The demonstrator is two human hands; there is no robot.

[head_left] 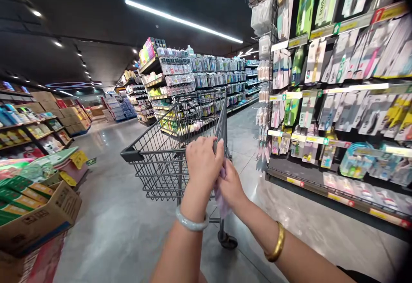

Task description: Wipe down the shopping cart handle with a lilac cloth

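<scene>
A dark wire shopping cart [157, 176] stands in front of me, turned at an angle. My left hand [202, 158], with a pale bracelet above the wrist, is closed over the right part of the cart's handle, its thumb pointing up. Close beside and just below it, my right hand [231, 184] is closed on a thin, light purple, crumpled thing [221, 199] that hangs down; whether it is cloth or a plastic bag I cannot tell. A gold bangle is on that forearm. My left hand partly hides the handle and the right fingers.
To the right stands a tall shelf rack [299, 171] of hanging packaged toothbrushes. At the left are a cardboard box [41, 218] of green and yellow packs and a pink bin [77, 171]. More stocked shelves [175, 70] stand beyond the cart. The grey floor [106, 236] is shiny.
</scene>
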